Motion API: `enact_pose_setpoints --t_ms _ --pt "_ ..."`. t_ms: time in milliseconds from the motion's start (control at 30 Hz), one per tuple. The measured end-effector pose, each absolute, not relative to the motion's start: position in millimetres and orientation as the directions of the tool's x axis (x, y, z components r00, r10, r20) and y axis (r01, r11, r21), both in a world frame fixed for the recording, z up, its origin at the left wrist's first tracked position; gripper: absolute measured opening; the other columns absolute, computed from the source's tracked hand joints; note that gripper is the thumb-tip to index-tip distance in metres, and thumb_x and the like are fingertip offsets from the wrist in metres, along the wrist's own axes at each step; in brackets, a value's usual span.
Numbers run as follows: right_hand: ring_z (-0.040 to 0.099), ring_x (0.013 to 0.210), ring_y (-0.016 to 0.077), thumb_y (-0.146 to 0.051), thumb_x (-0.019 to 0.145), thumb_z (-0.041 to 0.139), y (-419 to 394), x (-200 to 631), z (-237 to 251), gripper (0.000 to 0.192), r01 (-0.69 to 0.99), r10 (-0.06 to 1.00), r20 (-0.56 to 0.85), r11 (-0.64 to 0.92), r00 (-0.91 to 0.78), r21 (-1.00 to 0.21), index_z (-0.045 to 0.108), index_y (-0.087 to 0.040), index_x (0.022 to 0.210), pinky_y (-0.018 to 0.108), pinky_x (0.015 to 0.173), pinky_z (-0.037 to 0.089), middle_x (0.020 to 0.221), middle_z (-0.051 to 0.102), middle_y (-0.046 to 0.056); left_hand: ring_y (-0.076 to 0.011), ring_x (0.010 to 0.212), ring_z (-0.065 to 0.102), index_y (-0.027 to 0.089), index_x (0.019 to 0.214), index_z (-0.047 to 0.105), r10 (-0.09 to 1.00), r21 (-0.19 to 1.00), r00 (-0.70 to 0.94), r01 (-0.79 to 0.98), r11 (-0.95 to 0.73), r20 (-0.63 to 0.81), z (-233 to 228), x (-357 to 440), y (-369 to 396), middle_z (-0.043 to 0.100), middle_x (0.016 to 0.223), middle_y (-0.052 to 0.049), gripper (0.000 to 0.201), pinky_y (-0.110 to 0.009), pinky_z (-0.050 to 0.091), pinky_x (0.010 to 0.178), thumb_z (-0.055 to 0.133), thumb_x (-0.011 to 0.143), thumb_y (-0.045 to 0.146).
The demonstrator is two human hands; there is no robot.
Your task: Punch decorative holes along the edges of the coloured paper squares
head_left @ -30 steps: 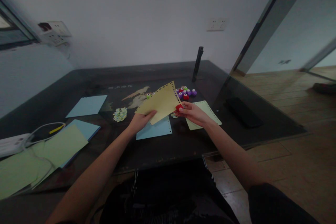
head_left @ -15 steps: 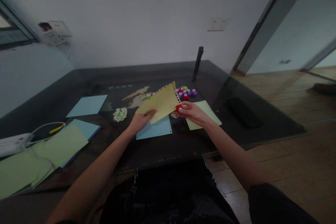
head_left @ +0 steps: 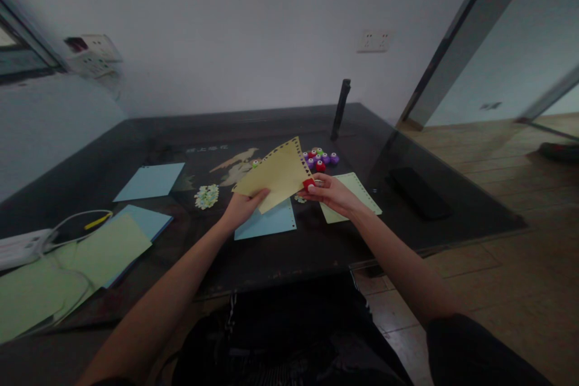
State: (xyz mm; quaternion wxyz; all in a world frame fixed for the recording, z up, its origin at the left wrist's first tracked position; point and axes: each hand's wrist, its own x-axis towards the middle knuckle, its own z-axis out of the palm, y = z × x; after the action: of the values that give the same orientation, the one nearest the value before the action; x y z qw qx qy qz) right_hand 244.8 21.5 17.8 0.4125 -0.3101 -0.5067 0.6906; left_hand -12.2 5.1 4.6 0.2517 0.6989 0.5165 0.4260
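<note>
The yellow sheet (head_left: 277, 174) was pinched at its near corner by the left hand (head_left: 242, 208); its punched edge lay rightward, inside the red punch (head_left: 309, 183) clamped by the right hand (head_left: 332, 193).

The yellow sheet (head_left: 275, 174) is thin matt paper with a punched edge, and the red punch (head_left: 309, 183) looks like glossy plastic. The dark table (head_left: 316, 247) has a smooth, glassy top; the floor (head_left: 520, 277) is wood-look boards.
</note>
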Motion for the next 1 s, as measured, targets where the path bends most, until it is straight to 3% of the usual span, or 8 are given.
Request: enact_pose_setpoints --t_ms 767,1000 --pt "0.069 0.086 0.0198 -0.026 0.065 0.078 22.1 244.3 17.0 0.034 -0.23 0.89 -0.024 -0.143 -0.456 -0.963 0.054 -0.019 0.087 0.036 0.087 0.054 0.089 0.068 0.005 -0.0246 0.116 0.055 0.02 0.105 0.067 0.942 0.805 0.093 0.497 -0.324 0.322 4.6 -11.4 4.0 0.072 0.099 -0.007 0.037 -0.043 0.033 0.108 0.056 0.08 0.045" --pt "0.069 0.087 0.0199 -0.029 0.066 0.078 21.0 244.3 17.3 0.036 -0.199 0.885 -0.034 -0.141 -0.465 -0.97 0.051 -0.019 0.089 0.036 0.087 0.054 0.092 0.069 0.006 -0.0248 0.112 0.058 0.018 0.106 0.067 0.952 0.825 0.106 0.477 -0.302 0.288 3.6 -12.6 4.4 0.069 0.109 -0.008 0.043 -0.04 0.039 0.104 0.055 0.08 0.049"
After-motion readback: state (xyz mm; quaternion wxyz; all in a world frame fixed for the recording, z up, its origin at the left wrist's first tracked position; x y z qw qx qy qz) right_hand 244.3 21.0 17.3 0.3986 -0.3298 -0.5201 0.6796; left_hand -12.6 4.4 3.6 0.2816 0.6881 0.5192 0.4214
